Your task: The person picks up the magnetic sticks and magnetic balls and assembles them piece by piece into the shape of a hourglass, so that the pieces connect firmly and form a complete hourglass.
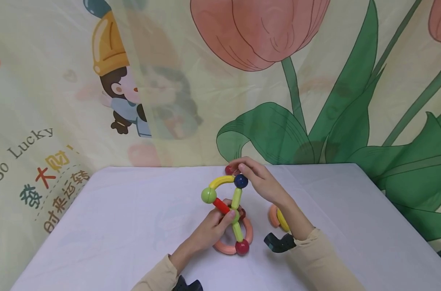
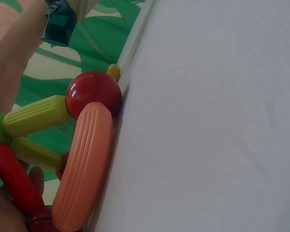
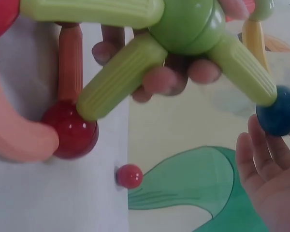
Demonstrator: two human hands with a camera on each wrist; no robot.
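A magnetic ball-and-stick structure stands on the white table, built from colored rods and balls. My left hand [image 1: 211, 226] grips it around the middle green ball [image 3: 186, 21] and a red rod [image 1: 221, 206]. At its top, the fingertips of my right hand [image 1: 265, 184] hold a dark blue ball [image 1: 241, 181]. A yellow curved stick [image 1: 221, 181] joins that ball to a light green ball [image 1: 208, 195]. Yellow-green sticks [image 3: 123, 75] spread from the middle ball. Lower down are red balls [image 1: 242, 247] and salmon curved sticks [image 2: 84, 166]. My left fingers partly hide the center.
A loose red ball [image 1: 228, 170] lies near the table's back edge, beyond the right hand. Salmon [image 1: 273, 216] and yellow [image 1: 283, 220] curved sticks lie beside the right forearm. A printed cloth backdrop [image 1: 169, 149] hangs behind the table [image 1: 151, 202].
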